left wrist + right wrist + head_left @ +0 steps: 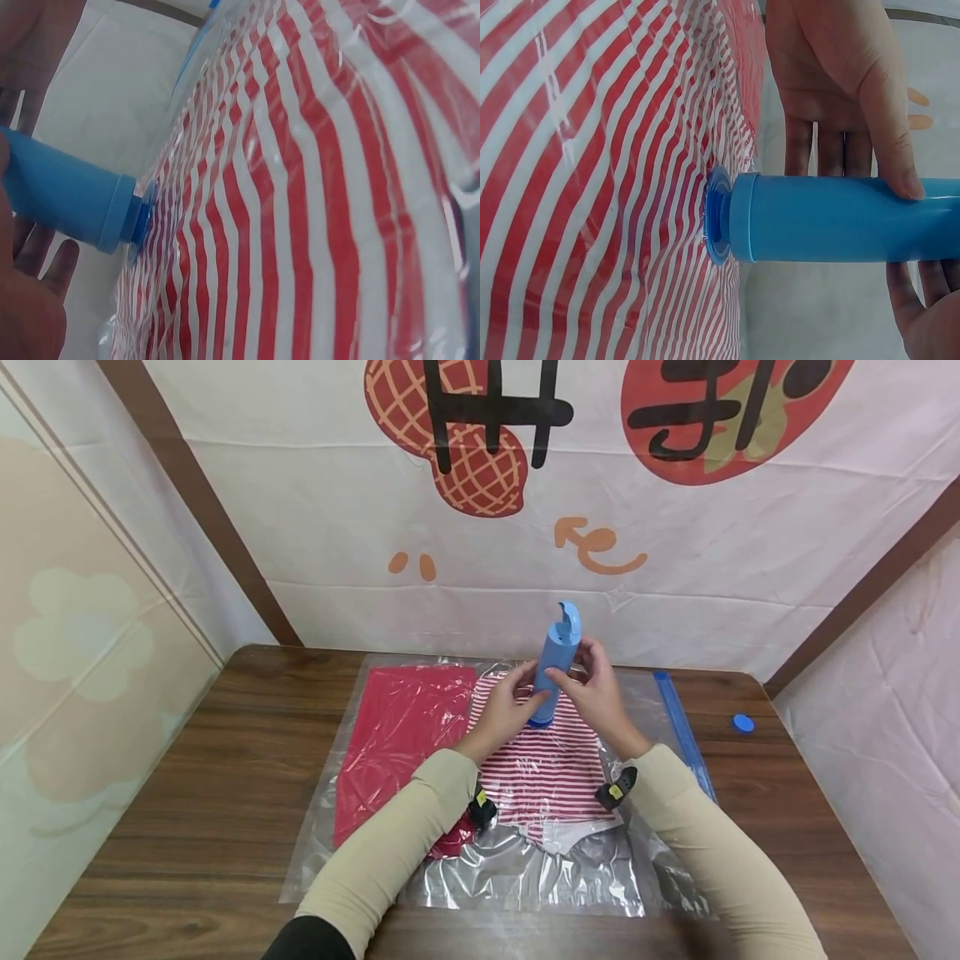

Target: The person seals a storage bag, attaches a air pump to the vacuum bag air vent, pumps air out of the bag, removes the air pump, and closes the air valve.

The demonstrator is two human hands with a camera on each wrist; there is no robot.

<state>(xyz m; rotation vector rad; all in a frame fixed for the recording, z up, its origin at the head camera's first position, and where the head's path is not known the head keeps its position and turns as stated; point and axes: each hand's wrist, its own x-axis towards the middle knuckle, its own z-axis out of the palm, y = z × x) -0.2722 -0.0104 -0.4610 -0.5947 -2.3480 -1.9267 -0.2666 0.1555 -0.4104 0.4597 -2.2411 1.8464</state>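
A blue hand pump (557,664) stands slightly tilted on a clear plastic storage bag (555,885), its hooked handle at the top. My left hand (507,708) grips the pump low down, thumb across its front. Higher up, my right hand (597,693) holds the barrel from the other side, thumb in front. The right wrist view shows the pump's lower end (744,217) against a round blue valve (718,216) on the bag. Inside the bag lie a red-and-white striped garment (543,777) and a folded red cloth (405,735).
A blue zip strip (684,727) runs along the bag's right edge. Farther right on the wooden table (187,777), a small round blue cap (742,723) lies alone. Printed fabric (480,610) hangs behind the table and along its sides.
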